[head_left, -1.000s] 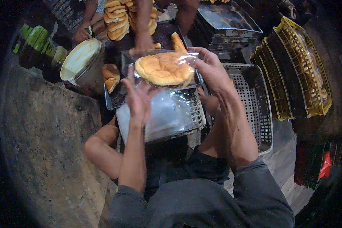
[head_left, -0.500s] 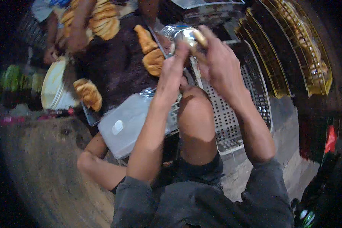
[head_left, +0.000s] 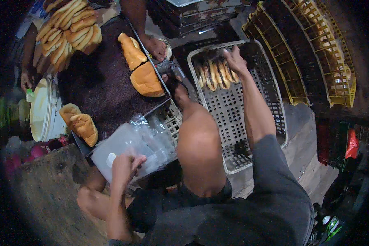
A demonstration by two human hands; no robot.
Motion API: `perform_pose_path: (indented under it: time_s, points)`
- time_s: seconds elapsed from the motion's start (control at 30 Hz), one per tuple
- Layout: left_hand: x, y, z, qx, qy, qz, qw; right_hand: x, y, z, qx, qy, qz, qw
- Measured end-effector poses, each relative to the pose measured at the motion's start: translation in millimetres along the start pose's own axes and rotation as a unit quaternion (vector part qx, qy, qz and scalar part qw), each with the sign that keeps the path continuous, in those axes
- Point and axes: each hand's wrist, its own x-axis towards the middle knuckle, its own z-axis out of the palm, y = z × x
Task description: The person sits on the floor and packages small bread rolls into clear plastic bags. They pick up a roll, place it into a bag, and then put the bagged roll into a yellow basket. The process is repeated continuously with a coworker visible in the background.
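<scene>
My left hand [head_left: 127,167] is over a stack of clear plastic bags [head_left: 115,145] by my lap. Its fingers are curled together, and whether they pinch a bag is hidden. At the far end of a grey plastic crate [head_left: 233,165], my right hand [head_left: 236,62] is open, thumb and fingers apart, with nothing in it. Just beside and below it, several long filled bread rolls [head_left: 215,76] lie in a row in the crate. Loose transparent bags [head_left: 158,137] spread out from the right of the stack.
A dark tray [head_left: 106,69] holds piled sliced buns [head_left: 67,35], a bread piece [head_left: 146,79] and another bun [head_left: 84,123]. At left stands a white bucket [head_left: 49,108] near another person's hand [head_left: 26,80]. Yellow crates [head_left: 291,53] stand at right; a bare foot [head_left: 156,48] rests beyond the tray.
Both hands were together holding a shiny wrapped bread. Now they are apart: my right hand is empty at the crate's rolls, and my left has come back to the plastic bags.
</scene>
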Motion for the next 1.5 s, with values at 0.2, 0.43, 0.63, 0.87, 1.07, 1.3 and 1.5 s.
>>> perform_pose_path:
  time_s: [0.2,0.43,0.63,0.87,1.07,1.3,1.5]
  points:
    - [-14,55,-8,-0.097,0.288,0.250,0.919,-236,-182,-51,-0.016,-0.262,-0.529,0.807]
    - [21,56,-60,-0.708,0.134,0.188,0.668,-291,-231,-40,0.366,-0.230,-0.306,0.848]
    - [18,-23,-129,-0.793,0.304,0.280,0.446,-310,-274,-1,0.440,-0.190,-0.236,0.845]
    - [-13,-142,-143,-0.695,0.421,0.122,0.569,-318,-348,130,0.362,-0.338,-0.314,0.810]
    - [-13,-182,-126,-0.575,0.722,0.001,0.386,-337,-345,260,0.006,-0.074,-0.433,0.898]
    - [-9,-185,-90,-0.811,0.530,-0.008,0.249,-308,-337,302,-0.265,0.071,-0.455,0.847]
    - [10,-168,-82,-0.756,0.578,0.035,0.306,-239,-324,175,0.046,-0.061,-0.389,0.918]
